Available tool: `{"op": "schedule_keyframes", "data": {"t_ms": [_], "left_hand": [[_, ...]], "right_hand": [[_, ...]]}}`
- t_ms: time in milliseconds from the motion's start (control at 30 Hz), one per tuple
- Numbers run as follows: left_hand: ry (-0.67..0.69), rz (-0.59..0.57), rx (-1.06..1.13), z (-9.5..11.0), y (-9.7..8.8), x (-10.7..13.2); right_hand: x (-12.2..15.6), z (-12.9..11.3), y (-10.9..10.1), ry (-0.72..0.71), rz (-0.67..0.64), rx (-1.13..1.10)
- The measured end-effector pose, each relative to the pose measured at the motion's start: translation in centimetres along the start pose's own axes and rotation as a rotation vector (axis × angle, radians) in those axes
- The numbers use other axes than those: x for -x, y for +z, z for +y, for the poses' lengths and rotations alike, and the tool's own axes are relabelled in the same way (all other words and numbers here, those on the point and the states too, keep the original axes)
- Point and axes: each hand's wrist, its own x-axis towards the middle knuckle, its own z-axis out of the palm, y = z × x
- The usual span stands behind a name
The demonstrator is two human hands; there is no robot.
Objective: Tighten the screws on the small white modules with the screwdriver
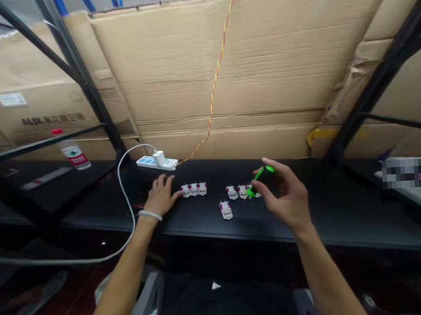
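My left hand (160,195) lies on the black table with its fingers spread, a pale beaded bracelet at the wrist. Its thumb reaches the left end of a row of small white-and-purple parts (194,189), which have thin prongs on top. Between thumb and fingers, my right hand (286,196) grips a black-and-green cylindrical tool (263,177), tilted; its exact kind is unclear. Below and behind this tool is a second group of the same parts (242,191), partly hidden by it. One more single white-and-purple part (226,210) lies nearer the front edge.
A white power strip (168,164) with a plugged-in charger (158,157) stands at the back left; its white cable (119,174) loops past my left arm. A twisted red-yellow wire (212,94) hangs before the cardboard (269,65). A bottle (74,154) stands left, behind the metal frame.
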Motion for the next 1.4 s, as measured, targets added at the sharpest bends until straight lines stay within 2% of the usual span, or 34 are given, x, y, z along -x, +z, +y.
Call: {"op": "schedule_keyframes", "data": {"t_ms": [133, 267, 367, 467, 567, 633, 800, 967, 1100, 1400], "left_hand": [[-0.026, -0.012, 0.003, -0.1, -0.3, -0.7], [0.041, 0.083, 0.035, 0.9, -0.9, -0.9], [0.207, 0.102, 0.201, 3.8, -1.6, -0.1], [0.426, 0.010, 0.327, 7.8, -2.4, 1.5], [0.517, -0.054, 0.364, 11.2, -3.2, 3.0], [0.535, -0.087, 0.384, 12.3, -3.6, 3.6], [0.625, -0.177, 0.519, 12.3, -2.8, 3.0], [0.693, -0.265, 0.529, 12.3, -1.1, 2.0], [0.729, -0.344, 0.555, 12.4, -0.7, 1.8], [0.734, -0.361, 0.586, 12.1, -0.3, 1.2]], "right_hand": [[-0.1, 0.1, 0.0, -0.004, -0.001, -0.012], [-0.2, 0.2, 0.0, -0.011, -0.005, 0.005], [-0.2, 0.1, 0.0, -0.017, 0.000, 0.014], [-0.2, 0.0, -0.1, -0.021, 0.010, 0.018], [-0.2, 0.0, -0.2, -0.018, 0.012, 0.029], [-0.2, -0.1, -0.4, -0.022, 0.021, 0.033], [-0.3, 0.4, -0.2, -0.014, 0.035, 0.015], [-0.3, 1.0, 0.7, 0.024, -0.030, -0.010], [-0.1, 0.9, 1.3, 0.035, -0.057, -0.024], [0.2, 0.9, 1.2, 0.007, -0.059, 0.004]]}}
